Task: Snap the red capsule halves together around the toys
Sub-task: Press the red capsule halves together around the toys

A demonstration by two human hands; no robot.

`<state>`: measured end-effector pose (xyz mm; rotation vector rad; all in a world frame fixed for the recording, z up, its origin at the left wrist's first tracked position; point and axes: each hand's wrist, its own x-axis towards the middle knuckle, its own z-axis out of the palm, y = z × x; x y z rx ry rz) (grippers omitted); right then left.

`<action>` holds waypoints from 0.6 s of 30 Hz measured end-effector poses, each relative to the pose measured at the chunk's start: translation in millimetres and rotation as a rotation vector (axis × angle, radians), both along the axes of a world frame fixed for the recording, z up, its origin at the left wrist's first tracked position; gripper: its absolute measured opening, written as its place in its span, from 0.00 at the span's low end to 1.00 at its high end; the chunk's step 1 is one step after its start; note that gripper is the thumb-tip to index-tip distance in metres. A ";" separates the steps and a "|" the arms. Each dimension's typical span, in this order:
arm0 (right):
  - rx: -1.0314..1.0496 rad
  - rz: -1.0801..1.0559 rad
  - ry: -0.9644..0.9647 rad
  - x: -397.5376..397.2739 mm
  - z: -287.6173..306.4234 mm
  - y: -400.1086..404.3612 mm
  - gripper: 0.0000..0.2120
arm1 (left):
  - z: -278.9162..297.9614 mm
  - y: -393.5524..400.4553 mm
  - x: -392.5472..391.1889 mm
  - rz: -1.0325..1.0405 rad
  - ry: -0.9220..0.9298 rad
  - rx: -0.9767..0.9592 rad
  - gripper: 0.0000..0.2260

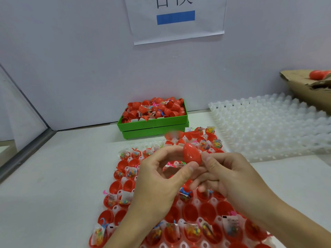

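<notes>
Red capsule (pixel 192 154), closed, pinched between left hand (pixel 159 178) and right hand (pixel 231 176), both grips grasping it, above white tray (pixel 197 203) of open halves on tabletop (pixel 53 185).

Bare white table (pixel 53 185) left of the filled capsule tray (pixel 206 212): open passage. Green bin (pixel 152 125) blocks behind; stacked white trays (pixel 268 126) and cardboard box (pixel 300 86) crowd the right.
</notes>
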<state>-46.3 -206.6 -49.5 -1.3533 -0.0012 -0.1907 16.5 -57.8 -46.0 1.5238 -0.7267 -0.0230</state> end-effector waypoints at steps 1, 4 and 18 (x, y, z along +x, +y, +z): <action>-0.020 -0.013 0.007 0.2 -0.3 0.4 0.18 | -0.2 -0.4 0.0 -0.009 0.002 -0.005 0.10; -0.183 -0.166 -0.029 0.7 -0.4 -0.7 0.08 | -1.4 -0.5 0.3 0.028 -0.020 -0.011 0.11; -0.120 -0.122 -0.030 2.2 -5.0 -3.1 0.18 | -2.1 1.4 -1.2 0.047 -0.208 0.167 0.17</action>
